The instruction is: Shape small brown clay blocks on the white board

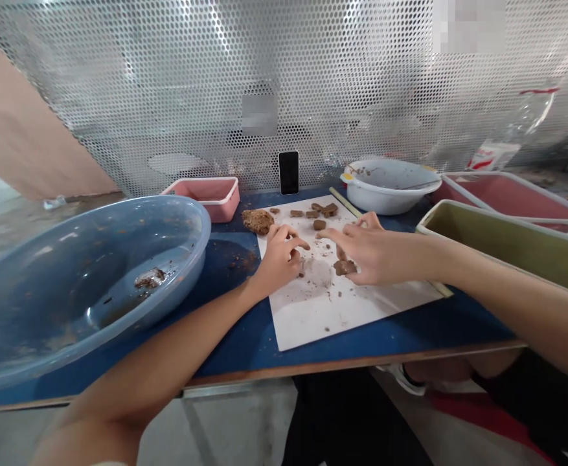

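A white sheet (pixel 307 320) lies on the blue table, scattered with brown crumbs. Over its left side hovers my left hand (pixel 278 262), fingers bent and apart, with nothing visible between them. My right hand (pixel 374 252) is above the middle of the sheet, its index finger stretched out. Below that finger, a brown clay-like lump (pixel 344 267) sits between the thumb and the other fingers, partly covered by them. Farther back on the paper are several small brown blocks (pixel 319 224). A larger rough brown lump (pixel 258 221) rests at the sheet's far left corner.
A big blue basin (pixel 186 272) with wet brown residue stands left. Behind are a pink tray (pixel 220 210), an upright phone (pixel 289 173) and a white basin (pixel 381 202). Rightward sit a green tub (pixel 502 243) and a clear bottle (pixel 517 133). A pale stick (pixel 346 204) crosses the paper's right edge.
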A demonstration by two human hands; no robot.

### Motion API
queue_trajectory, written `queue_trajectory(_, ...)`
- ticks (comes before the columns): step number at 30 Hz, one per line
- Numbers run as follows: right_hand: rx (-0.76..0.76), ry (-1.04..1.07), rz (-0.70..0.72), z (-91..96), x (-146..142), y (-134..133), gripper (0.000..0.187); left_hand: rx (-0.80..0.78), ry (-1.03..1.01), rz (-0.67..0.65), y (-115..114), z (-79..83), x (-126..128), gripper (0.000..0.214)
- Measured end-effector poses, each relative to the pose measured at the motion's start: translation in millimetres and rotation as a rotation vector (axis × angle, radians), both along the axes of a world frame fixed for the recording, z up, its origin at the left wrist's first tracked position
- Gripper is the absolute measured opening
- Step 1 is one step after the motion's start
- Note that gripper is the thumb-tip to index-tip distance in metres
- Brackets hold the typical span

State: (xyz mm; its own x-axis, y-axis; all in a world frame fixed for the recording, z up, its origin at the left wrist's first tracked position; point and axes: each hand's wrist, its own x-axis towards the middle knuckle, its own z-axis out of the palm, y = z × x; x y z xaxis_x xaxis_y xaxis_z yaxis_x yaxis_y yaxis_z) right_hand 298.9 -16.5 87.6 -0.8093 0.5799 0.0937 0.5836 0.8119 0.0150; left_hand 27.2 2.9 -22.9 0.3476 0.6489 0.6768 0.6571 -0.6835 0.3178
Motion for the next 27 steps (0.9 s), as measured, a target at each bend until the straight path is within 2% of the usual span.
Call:
queue_trajectory(3,-0.046,-0.135,-0.011,-7.1,-16.5,-3.0,0.07,-0.025,-0.013,-0.001,-0.7,1.1,0.9,0.043)
queue_trajectory(8,-0.107,-0.105,0.001,-20.1,-27.5,-1.3,0.067,-0.021,0.015,-0.005,0.1,1.9,0.9,0.038)
queue_trajectory(15,-0.177,0.078,-0.023,-31.8,-5.1,4.7,0.074,-0.025,0.006,-0.041,1.3,0.2,0.2,0.036)
queue_trajectory(17,-0.183,0.129,-0.067,-31.5,5.1,5.5,0.069,-0.041,0.029,-0.064,-0.1,3.0,0.5,0.035)
queue_trajectory(21,-0.201,0.156,-0.155,-34.8,23.4,3.7,0.042,-0.094,0.1,-0.217,-5.1,12.0,1.8,0.025)
queue_trajectory(24,-0.2,0.204,-0.169,-47.0,32.7,-0.5,0.036,-0.162,0.124,-0.37,-9.6,17.2,4.2,0.018)
queue_trajectory(27,-0.16,0.288,-0.181,-63.4,36.4,-6.9,0.034,-0.203,0.131,-0.446,-13.0,18.2,6.8,0.023)
